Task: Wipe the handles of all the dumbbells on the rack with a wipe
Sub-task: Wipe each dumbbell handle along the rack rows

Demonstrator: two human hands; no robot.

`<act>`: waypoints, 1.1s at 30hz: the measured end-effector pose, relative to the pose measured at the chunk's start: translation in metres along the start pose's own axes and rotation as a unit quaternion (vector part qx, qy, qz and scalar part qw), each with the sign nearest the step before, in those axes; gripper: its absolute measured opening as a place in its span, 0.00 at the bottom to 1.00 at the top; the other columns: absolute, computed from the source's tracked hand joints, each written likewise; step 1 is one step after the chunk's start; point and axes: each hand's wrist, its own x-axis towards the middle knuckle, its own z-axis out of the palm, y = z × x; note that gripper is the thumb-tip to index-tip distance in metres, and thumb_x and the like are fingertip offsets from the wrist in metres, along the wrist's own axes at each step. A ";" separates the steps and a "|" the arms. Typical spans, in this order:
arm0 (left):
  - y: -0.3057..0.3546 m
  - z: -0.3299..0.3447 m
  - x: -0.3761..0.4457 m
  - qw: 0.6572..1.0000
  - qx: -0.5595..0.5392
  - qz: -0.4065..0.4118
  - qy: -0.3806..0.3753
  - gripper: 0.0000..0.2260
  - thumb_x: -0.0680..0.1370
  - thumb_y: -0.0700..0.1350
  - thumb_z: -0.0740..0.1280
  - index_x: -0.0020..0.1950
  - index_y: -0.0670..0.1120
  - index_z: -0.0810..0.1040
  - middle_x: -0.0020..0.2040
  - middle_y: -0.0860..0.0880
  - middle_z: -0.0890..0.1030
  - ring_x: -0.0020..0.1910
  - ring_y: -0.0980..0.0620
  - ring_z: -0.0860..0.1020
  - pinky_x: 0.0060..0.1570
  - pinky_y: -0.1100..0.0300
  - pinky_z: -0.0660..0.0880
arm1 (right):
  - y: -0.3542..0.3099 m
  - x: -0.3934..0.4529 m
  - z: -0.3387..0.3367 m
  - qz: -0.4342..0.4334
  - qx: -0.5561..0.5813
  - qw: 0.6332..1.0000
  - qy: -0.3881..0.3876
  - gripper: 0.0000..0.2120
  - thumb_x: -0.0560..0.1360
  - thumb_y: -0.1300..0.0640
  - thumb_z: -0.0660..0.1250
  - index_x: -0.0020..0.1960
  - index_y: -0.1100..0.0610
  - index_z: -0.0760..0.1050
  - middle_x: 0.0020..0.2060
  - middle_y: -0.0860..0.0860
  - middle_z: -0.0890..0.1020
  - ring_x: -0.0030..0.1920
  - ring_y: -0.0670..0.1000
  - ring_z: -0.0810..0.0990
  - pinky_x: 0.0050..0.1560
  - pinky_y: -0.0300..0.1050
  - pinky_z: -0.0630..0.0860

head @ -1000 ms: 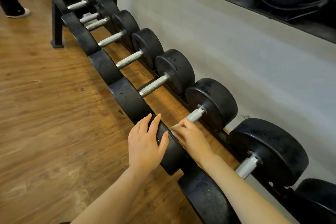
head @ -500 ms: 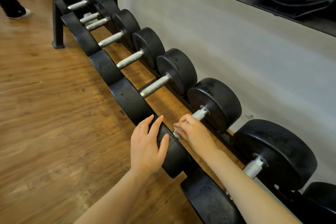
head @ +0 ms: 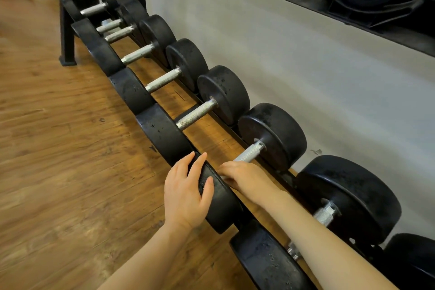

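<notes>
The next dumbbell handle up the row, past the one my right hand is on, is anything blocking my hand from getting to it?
Nothing visible blocks it. The next handle lies bare between its two black heads, open from above. The right hand grips the nearer handle; the left hand rests on that dumbbell's front head, off to the side.

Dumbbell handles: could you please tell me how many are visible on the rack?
8 dumbbell handles: six farther off, one in the right hand, one behind its forearm; others may be hidden.
</notes>
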 end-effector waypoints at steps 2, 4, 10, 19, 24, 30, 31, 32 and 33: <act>0.000 0.000 0.000 1.000 0.002 0.001 -0.001 0.25 0.78 0.58 0.55 0.73 0.51 0.70 0.72 0.49 0.71 0.71 0.48 0.67 0.69 0.51 0.61 | -0.002 0.001 -0.001 0.012 0.022 1.000 -0.014 0.13 0.78 0.58 0.63 0.61 0.50 0.76 0.55 0.46 0.79 0.55 0.46 0.77 0.58 0.47 0.76; -0.001 0.000 0.001 1.000 0.008 -0.001 -0.004 0.26 0.78 0.58 0.54 0.74 0.52 0.69 0.72 0.49 0.71 0.71 0.48 0.67 0.69 0.51 0.61 | -0.001 -0.002 -0.007 0.002 0.016 1.000 -0.017 0.14 0.78 0.57 0.63 0.63 0.50 0.74 0.57 0.47 0.79 0.57 0.47 0.77 0.60 0.49 0.75; -0.001 -0.002 0.001 1.000 0.011 0.008 -0.007 0.26 0.78 0.58 0.55 0.73 0.50 0.70 0.71 0.48 0.71 0.70 0.47 0.68 0.68 0.49 0.64 | -0.006 0.016 -0.027 0.055 -0.052 0.990 -0.116 0.17 0.79 0.57 0.63 0.67 0.53 0.72 0.60 0.53 0.79 0.60 0.55 0.77 0.62 0.52 0.73; 0.003 -0.004 0.001 1.000 0.003 0.006 -0.002 0.26 0.78 0.57 0.55 0.73 0.49 0.71 0.70 0.47 0.73 0.70 0.46 0.69 0.67 0.46 0.67 | 0.015 -0.009 0.011 0.072 0.035 0.994 0.072 0.19 0.78 0.57 0.65 0.68 0.52 0.72 0.66 0.48 0.75 0.66 0.47 0.72 0.68 0.36 0.64; 0.003 -0.003 0.001 1.000 0.008 0.005 -0.003 0.26 0.78 0.57 0.54 0.73 0.49 0.71 0.71 0.47 0.72 0.70 0.46 0.69 0.68 0.45 0.67 | 0.004 -0.023 0.023 0.055 0.032 0.989 0.134 0.20 0.79 0.59 0.63 0.71 0.53 0.69 0.70 0.47 0.71 0.69 0.49 0.69 0.68 0.48 0.69; 0.004 -0.006 0.001 1.000 0.017 0.004 -0.010 0.26 0.78 0.58 0.53 0.73 0.49 0.70 0.71 0.46 0.72 0.70 0.46 0.69 0.68 0.47 0.66 | 0.011 -0.028 0.020 0.054 0.014 0.981 0.187 0.21 0.77 0.60 0.67 0.69 0.53 0.72 0.68 0.49 0.74 0.64 0.50 0.75 0.61 0.50 0.76; 0.004 -0.006 0.001 1.000 0.018 0.003 -0.012 0.26 0.78 0.58 0.53 0.73 0.49 0.70 0.71 0.47 0.72 0.71 0.47 0.68 0.69 0.47 0.66 | 0.016 -0.029 0.020 0.077 0.022 0.972 0.220 0.20 0.76 0.60 0.68 0.68 0.53 0.73 0.67 0.48 0.74 0.64 0.49 0.75 0.60 0.49 0.77; 0.004 -0.006 0.001 1.000 0.017 0.000 -0.014 0.26 0.78 0.58 0.53 0.74 0.50 0.69 0.71 0.47 0.72 0.71 0.47 0.68 0.69 0.46 0.66 | 0.019 -0.030 0.021 0.093 0.024 0.965 0.243 0.20 0.76 0.60 0.68 0.68 0.54 0.73 0.66 0.49 0.75 0.63 0.49 0.76 0.59 0.48 0.78; 0.004 -0.006 0.001 1.000 0.016 -0.001 -0.015 0.27 0.78 0.58 0.53 0.74 0.50 0.69 0.72 0.47 0.71 0.71 0.47 0.68 0.70 0.46 0.66 | 0.019 -0.030 0.020 0.092 0.018 0.965 0.247 0.20 0.76 0.60 0.68 0.67 0.54 0.74 0.66 0.49 0.75 0.63 0.49 0.76 0.59 0.48 0.78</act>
